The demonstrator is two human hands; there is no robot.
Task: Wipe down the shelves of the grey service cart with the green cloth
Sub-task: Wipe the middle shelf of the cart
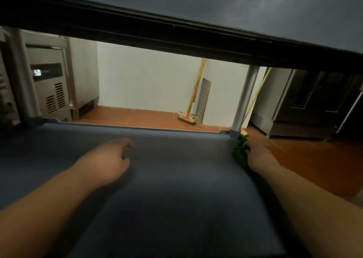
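Note:
I look between two shelves of the grey service cart: the lower shelf (172,189) fills the middle and the upper shelf (216,8) hangs overhead. My right hand (259,157) presses the bunched green cloth (240,152) against the shelf's right edge, close to the far right corner post (245,98). My left hand (110,159) rests on the shelf left of centre, fingers loosely curled, holding nothing.
Another metal post (23,81) stands at the far left corner. Beyond the cart are a steel appliance (49,85) at left, a white wall, a broom (187,117) leaning on it, dark steel cabinets (306,104) at right, and red floor tiles (314,159).

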